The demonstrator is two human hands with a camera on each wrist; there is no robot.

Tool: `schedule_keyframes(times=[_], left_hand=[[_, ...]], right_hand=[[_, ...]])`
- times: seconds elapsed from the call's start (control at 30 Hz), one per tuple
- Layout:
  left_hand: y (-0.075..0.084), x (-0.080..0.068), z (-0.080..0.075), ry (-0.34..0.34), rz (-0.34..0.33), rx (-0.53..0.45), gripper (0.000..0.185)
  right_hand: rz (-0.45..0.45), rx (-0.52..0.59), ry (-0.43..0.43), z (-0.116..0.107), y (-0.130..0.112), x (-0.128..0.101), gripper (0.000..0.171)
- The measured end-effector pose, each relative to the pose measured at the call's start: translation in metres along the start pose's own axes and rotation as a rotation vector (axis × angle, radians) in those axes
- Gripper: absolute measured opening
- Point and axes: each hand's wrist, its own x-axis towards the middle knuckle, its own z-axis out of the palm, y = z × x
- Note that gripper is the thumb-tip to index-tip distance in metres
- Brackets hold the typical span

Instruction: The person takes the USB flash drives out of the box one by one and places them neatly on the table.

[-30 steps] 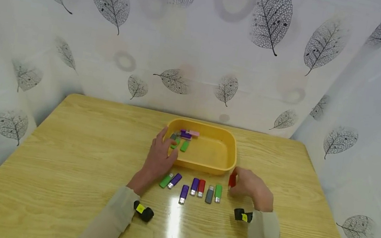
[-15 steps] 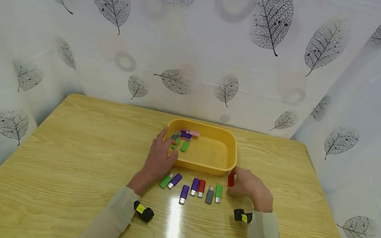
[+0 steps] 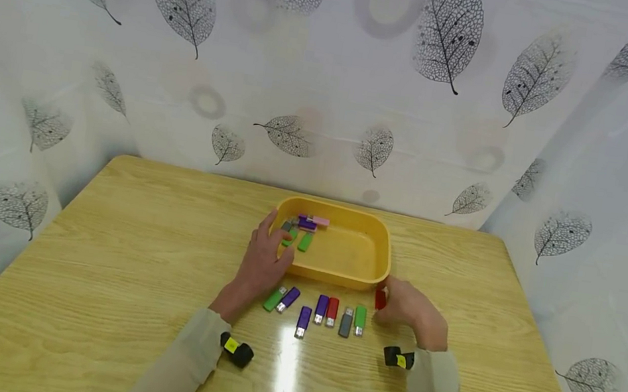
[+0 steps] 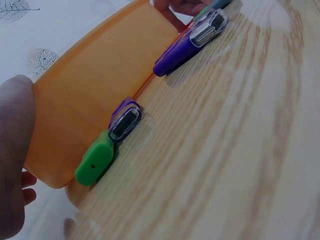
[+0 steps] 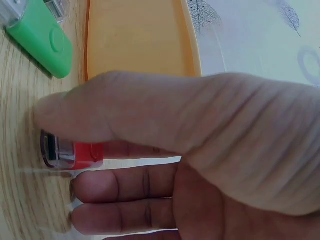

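My left hand (image 3: 265,260) grips the left end of a yellow plastic tray (image 3: 333,275), its thumb near the front corner of the rim. In the left wrist view, fingertips show past the tray's edge. At the front right corner my right hand (image 3: 410,310) pinches a red USB flash drive (image 3: 380,300) between thumb and fingers. The right wrist view shows that drive's clear-capped metal plug (image 5: 62,152) close to the table, partly covered by the thumb. Inside the tray's left end lie several drives, among them a pink one (image 3: 320,221) and a green one (image 3: 305,242).
In front of the tray a loose row of USB drives lies on the wooden table (image 3: 159,268): green (image 3: 275,299), purple (image 3: 303,318), red (image 3: 332,311), grey (image 3: 345,324) and another green drive (image 3: 359,319). A leaf-patterned curtain (image 3: 330,78) hangs behind the table.
My right hand has shifted very slightly left with the red USB flash drive. The left hand, the tray and the row of drives stay in place.
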Motion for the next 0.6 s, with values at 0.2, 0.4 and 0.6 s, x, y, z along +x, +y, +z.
schedule_keyframes(times=[0.2,0.4,0.6], left_hand=[[-0.002,-0.0004,0.0011,0.003,0.008,0.004,0.031],[-0.0029,-0.0006,0.0015,0.025,0.042,-0.006,0.032],[-0.0026,-0.0008,0.001,0.021,0.041,-0.01,0.032]], right_hand=[[-0.007,0.03,0.002,0.003,-0.0001,0.0027,0.054],[0.014,0.044,-0.001,0.0043,-0.0011,0.0044,0.052],[0.034,0.037,-0.011,0.0053,-0.0019,0.0053,0.051]])
